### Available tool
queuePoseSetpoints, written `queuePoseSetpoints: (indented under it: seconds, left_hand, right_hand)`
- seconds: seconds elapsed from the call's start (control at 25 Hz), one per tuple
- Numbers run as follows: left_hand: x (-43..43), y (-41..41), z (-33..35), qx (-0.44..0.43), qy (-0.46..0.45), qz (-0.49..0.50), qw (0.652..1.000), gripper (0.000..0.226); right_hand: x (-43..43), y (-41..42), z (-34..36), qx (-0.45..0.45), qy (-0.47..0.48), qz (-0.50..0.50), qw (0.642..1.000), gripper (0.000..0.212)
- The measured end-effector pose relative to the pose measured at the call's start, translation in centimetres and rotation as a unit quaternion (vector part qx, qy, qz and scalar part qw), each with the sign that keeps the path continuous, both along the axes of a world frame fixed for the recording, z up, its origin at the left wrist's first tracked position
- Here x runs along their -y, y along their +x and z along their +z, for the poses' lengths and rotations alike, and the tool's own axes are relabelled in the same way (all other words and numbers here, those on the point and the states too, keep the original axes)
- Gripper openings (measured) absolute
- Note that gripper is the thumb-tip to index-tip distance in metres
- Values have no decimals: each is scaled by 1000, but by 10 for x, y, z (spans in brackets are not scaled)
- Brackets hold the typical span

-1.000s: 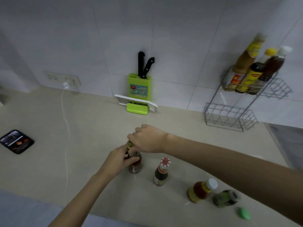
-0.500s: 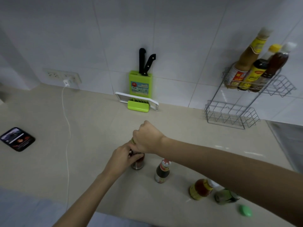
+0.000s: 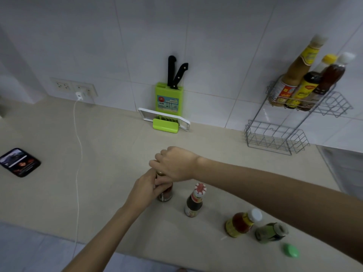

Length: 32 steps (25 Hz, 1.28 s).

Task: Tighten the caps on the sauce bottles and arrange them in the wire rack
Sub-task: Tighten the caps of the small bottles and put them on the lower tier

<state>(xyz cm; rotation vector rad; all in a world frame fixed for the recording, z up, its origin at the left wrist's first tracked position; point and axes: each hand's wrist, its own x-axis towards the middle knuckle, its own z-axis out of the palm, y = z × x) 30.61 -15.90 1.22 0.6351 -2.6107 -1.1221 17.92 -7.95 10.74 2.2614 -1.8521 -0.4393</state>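
Observation:
A small red sauce bottle [image 3: 166, 195] stands upright on the beige counter. My left hand [image 3: 146, 188] grips its body and my right hand [image 3: 174, 162] is closed over its cap, hiding the cap. To its right stand a dark bottle with a red-and-white cap [image 3: 194, 202], an orange sauce bottle with a white cap [image 3: 240, 223] and a green bottle [image 3: 270, 231]. A loose green cap [image 3: 290, 250] lies near the counter's front edge. The wire rack [image 3: 275, 138] stands at the back right; its upper tier holds three tall bottles [image 3: 302, 83], its lower tier holds nothing.
A green knife block with two black-handled knives [image 3: 170, 97] and a white slicer [image 3: 164, 118] sit against the tiled wall. A white charger cable [image 3: 78, 150] runs from the wall socket across the counter. A phone [image 3: 19, 161] lies at the far left.
Both hands stay on the red bottle; my right hand has turned slightly on the cap. The camera view shifted a little.

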Motion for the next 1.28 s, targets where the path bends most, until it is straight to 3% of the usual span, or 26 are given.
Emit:
queuePoseSetpoints:
  seconds: [0.08,0.24,0.44,0.52,0.64,0.8,0.96,1.16,1.28]
  left_hand:
    - [1,-1,0,1,12,-18,1000,29]
    - [-2,-1,0,8,8,-13,1000,19]
    - [-10,-5,-3,22,-21,17,999,32]
    - [-9,-7,-2,24,-28,13,999,33]
    - [-10,-10,-3,30,-45,10,999,32]
    - [-14,-7,-6,3,-42,27,999,34]
    - [-2,-22,8,7,-54,2,999,42]
    - [-7,-97,63,-22,-118,-63,991,53]
    - [-30,-153,101,-49,-113,-102,987,60]
  right_hand:
    - [-2,-11,0,7,18,30,999,49]
    - [-2,-4,-8,15,-33,-28,999,49]
    - [-2,8,-12,2,-7,-104,995,45]
    - [-2,13,-14,-22,-43,-143,989,45]
    - [0,16,-18,38,-26,-198,979,49]
    - [-6,11,-15,206,-24,-296,932,56]
    - [-27,-19,-6,373,7,-295,880,55]
    - [-68,-81,24,456,-164,-312,817,45]
    - [-101,-114,44,513,-257,-331,749,39]
